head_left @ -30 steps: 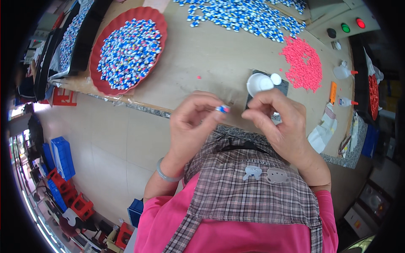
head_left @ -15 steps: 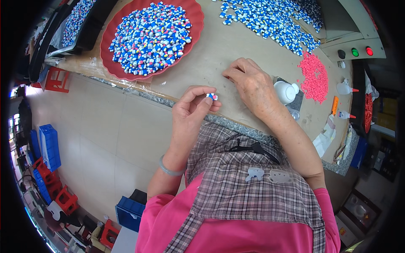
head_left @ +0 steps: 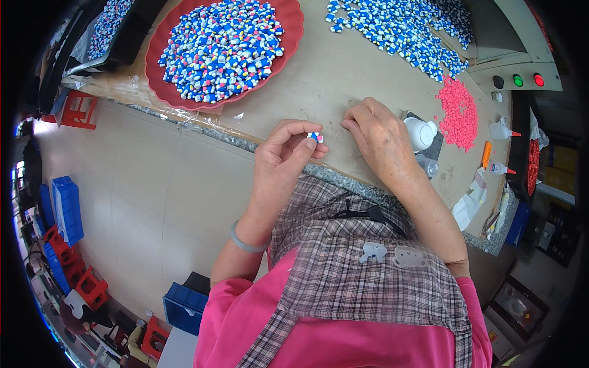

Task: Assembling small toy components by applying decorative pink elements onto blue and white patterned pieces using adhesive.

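Observation:
Between the thumb and fingers of my left hand I pinch a small blue-and-white charm with a pink spot on it, just above the table's near edge. My right hand hovers over the tabletop to its right, fingers curled and pressed together; anything in its fingertips is hidden. Close by my right hand is a white bottle, tilted on a dark slab. A clear little jar lies beside it. Beyond these spreads a pile of tiny pink pieces.
A red scalloped dish heaped with finished-looking charms stands at the far left. Many blue-and-white pieces lie loose at the back. On the right are glue bottles, an orange strip and a machine with coloured buttons.
My right hand has drawn back to the right and slightly nearer to me, away from the open table. My left hand keeps its pinch on the charm, shifted slightly right.

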{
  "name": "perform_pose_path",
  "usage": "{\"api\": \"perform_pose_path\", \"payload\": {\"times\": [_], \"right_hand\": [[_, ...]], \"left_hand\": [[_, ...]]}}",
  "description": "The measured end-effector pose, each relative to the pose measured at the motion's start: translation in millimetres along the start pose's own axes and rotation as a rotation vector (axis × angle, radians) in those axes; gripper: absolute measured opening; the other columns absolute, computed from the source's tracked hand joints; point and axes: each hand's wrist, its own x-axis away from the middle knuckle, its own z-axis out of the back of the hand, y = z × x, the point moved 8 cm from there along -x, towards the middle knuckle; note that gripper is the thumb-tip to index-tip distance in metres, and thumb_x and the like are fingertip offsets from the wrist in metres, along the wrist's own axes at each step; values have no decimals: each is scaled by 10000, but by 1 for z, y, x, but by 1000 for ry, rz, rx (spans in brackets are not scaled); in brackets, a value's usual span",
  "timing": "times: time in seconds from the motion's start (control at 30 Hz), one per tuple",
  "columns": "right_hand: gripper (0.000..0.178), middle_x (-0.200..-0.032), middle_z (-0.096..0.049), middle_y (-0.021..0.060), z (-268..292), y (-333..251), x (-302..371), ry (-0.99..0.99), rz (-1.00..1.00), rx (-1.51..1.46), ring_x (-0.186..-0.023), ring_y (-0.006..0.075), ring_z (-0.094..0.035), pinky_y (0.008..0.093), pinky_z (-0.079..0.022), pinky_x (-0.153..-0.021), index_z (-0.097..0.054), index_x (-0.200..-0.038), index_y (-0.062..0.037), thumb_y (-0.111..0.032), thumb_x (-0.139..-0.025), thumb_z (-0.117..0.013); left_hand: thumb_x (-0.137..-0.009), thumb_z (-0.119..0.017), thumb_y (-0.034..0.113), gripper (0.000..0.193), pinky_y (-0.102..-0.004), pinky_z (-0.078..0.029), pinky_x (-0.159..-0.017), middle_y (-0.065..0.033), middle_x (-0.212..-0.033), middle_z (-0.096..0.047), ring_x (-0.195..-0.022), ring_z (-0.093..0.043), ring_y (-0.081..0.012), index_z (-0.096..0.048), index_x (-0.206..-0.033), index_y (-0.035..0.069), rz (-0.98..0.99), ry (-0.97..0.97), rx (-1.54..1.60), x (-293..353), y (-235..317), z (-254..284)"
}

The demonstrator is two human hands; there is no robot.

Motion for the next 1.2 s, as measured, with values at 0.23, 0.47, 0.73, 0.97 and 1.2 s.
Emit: {"api": "perform_pose_path", "payload": {"times": [0.23, 0.47, 0.73, 0.97, 1.2], "right_hand": [[124, -893, -621, 123, 4, -1, 12, 51, 27, -73, -822, 299, -639, 389, -523, -688, -636, -899, 13, 48, -780, -635], [92, -847, -596, 111, 2, -3, 9, 76, 38, -39, -792, 292, -633, 383, -519, -655, -618, -853, -4, 30, -771, -644], [87, -793, -571, 105, 10, -4, 14, 65, 13, -147, -707, 270, -632, 361, -529, -604, -562, -798, -13, -21, -754, -637], [57, -792, -630, 16, 19, 16, 65, -56, -426, -1210, -745, 56, -624, 212, -533, -650, -576, -869, 0, 13, -860, -631], [66, -792, -626, 10, 31, 31, 110, -109, -560, -1273, -708, 49, -614, 198, -517, -612, -581, -915, 6, 1, -873, -630]], "left_hand": [[-924, -545, -8, 171, -263, -540, -793, -70, -1049, -594, -889, -649, -147, -625, -1074, -31, -33, 12, 13, 0, -2, 2], [-927, -554, 21, 184, -264, -537, -786, -84, -1000, -649, -874, -652, -146, -620, -1092, -26, -9, 38, -2, 2, 0, -1], [-921, -561, 16, 173, -249, -533, -752, -92, -994, -666, -840, -649, -132, -629, -1075, -28, 11, 49, 44, 5, 1, -3], [-893, -582, -19, 164, -225, -516, -683, -66, -933, -647, -764, -616, -91, -637, -1047, -13, 36, -189, -112, 22, 2, -50], [-808, -664, -27, 108, -229, -507, -583, -66, -852, -621, -678, -607, -106, -657, -914, -3, -147, -333, -408, 27, 2, -100]]}}
